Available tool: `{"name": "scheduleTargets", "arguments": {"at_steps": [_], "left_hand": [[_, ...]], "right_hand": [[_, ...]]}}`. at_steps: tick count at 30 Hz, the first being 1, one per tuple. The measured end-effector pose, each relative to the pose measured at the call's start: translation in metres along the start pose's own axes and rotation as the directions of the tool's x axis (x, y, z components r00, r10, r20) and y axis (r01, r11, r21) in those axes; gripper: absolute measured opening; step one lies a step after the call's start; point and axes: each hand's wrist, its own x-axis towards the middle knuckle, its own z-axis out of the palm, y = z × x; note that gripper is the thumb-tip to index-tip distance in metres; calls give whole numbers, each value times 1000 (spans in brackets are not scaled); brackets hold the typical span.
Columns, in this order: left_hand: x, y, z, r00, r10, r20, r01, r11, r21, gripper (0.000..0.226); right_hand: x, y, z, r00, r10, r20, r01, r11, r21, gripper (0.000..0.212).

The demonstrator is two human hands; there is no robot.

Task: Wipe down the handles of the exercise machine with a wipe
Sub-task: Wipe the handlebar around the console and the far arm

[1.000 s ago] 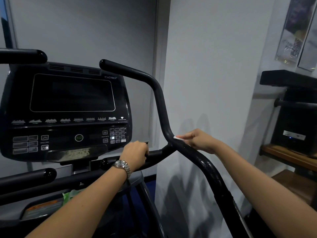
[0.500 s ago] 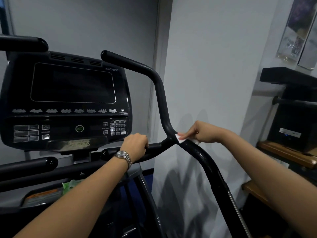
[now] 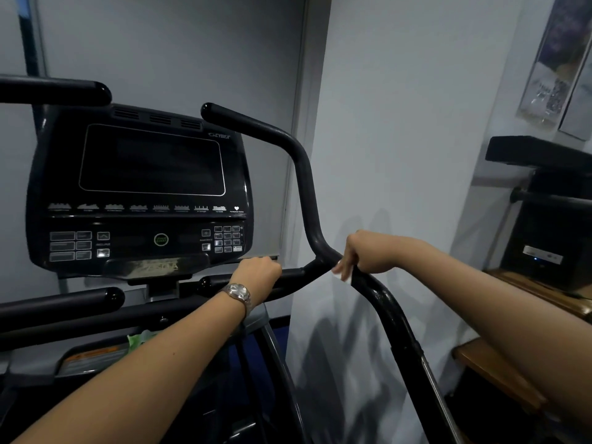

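Wiping step under way: right hand [image 3: 368, 256] clenched around wipe [image 3: 339, 273] on right handle [image 3: 307, 200] at its bend. Left hand [image 3: 259, 275] grips the near crossbar [image 3: 298, 275]. Next move likely calls for sliding along the handle's unwiped length.

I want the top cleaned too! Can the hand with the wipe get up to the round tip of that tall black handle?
Probably yes. The right hand with the white wipe already grips that tall black handle, and nothing blocks the way to its tip.
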Motion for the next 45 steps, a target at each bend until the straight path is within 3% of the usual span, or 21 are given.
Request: {"name": "scheduleTargets", "arguments": {"at_steps": [7, 12, 17, 24, 34, 45], "left_hand": [[-21, -9, -5, 992, -121, -48, 125, 987, 101, 24], [-24, -11, -5, 991, -114, -68, 121, 988, 97, 23], [-25, -11, -8, 985, -151, -78, 159, 982, 104, 20], [-27, -5, -7, 982, -157, -104, 167, 982, 92, 24], [-24, -3, -9, 980, -176, -95, 185, 978, 93, 24], [-24, 1, -7, 957, -282, -70, 286, 957, 47, 18]], "right_hand": [[23, -21, 18, 996, 58, -68, -74, 960, -271, 31], [-11, -12, 5, 997, 74, -3, -74, 996, -56, 49], [-17, -11, 10, 983, 134, -122, -124, 989, 84, 60], [-38, 6, 16, 965, 227, -127, -192, 951, 243, 52], [-23, 3, 23, 950, 265, -162, -204, 926, 319, 44], [-15, 14, 30, 953, 227, -200, -111, 877, 467, 23]]}}
